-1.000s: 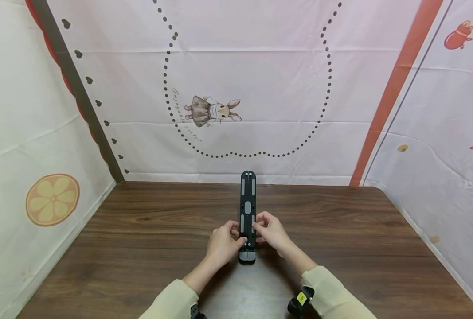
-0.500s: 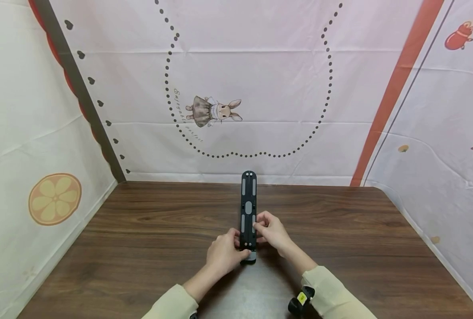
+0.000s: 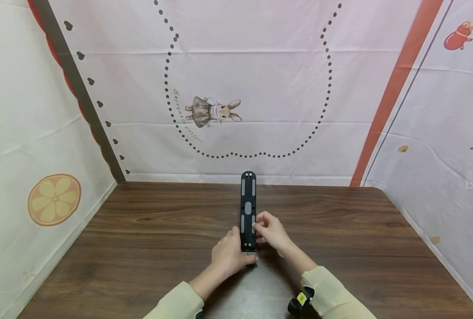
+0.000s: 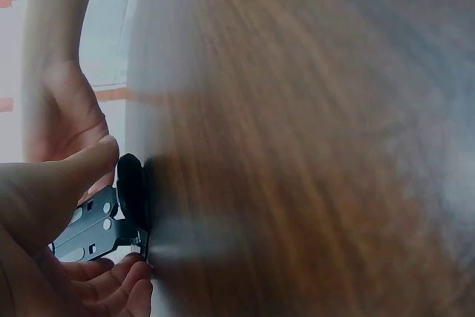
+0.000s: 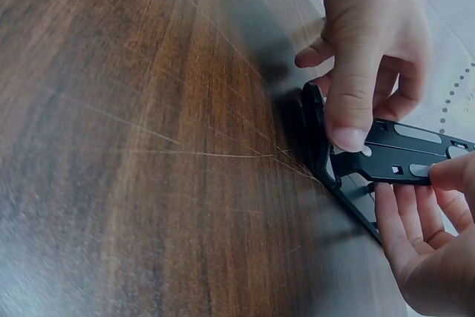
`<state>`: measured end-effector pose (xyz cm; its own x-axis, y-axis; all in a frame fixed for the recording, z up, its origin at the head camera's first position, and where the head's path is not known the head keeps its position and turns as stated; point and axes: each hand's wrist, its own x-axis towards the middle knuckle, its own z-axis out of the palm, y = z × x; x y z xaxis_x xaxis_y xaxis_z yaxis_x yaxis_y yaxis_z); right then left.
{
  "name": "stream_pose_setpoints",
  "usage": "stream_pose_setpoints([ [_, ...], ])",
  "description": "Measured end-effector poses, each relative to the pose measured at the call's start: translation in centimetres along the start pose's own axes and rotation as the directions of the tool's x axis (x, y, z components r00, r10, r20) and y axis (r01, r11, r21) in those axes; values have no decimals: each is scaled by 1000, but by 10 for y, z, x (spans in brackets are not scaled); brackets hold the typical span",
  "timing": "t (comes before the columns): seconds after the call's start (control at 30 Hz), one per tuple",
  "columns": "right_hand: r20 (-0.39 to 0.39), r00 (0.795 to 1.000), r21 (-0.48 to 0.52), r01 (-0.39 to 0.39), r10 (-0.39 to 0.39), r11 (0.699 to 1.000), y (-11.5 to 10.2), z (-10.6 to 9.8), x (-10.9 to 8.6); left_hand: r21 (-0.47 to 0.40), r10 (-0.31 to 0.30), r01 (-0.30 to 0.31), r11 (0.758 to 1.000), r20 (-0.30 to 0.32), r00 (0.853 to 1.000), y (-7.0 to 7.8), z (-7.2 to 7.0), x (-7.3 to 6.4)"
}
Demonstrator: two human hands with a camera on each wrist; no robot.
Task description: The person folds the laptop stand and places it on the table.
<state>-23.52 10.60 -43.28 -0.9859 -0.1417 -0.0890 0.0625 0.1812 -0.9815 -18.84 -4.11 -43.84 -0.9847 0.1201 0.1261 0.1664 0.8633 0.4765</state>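
Thumb and fingers of the left hand [image 3: 227, 256] hold the near end of a black stand [image 3: 248, 216], the thumb laid across its upper face beside the upturned foot [image 5: 312, 116]. Ahead of that hand and to its right, the right hand [image 3: 274, 232] pinches the stand's edge, thumb on top, fingers lower down. The stand lies between the two hands, its far end reaching well beyond both, over the wooden table [image 3: 172, 212].

A lower bar [image 5: 355, 213] runs beneath the right fingers; how far they reach into the gap is hard to judge here. If the upper part were pressed down, those fingertips could get nipped. Uneven force from the two hands could also twist the stand, and the left thumb might slide off the smooth end.
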Motion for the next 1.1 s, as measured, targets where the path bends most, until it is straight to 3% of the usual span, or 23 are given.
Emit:
stream_pose_setpoints([
  [0.43, -19, 1000, 0, -11, 11, 1000, -1, -3, -1, 18, -2, 2, 1000, 16, 1000, 2, 1, 2],
  [0.73, -17, 999, 1, -27, 27, 1000, -1, -5, -1, -32, 34, -34, 999, 14, 999, -6, -2, 0],
  [1.1, 22, 1000, -5, -18, 18, 1000, -2, -4, -1, -33, 67, -67, 997, -6, 998, -15, -8, 0],
])
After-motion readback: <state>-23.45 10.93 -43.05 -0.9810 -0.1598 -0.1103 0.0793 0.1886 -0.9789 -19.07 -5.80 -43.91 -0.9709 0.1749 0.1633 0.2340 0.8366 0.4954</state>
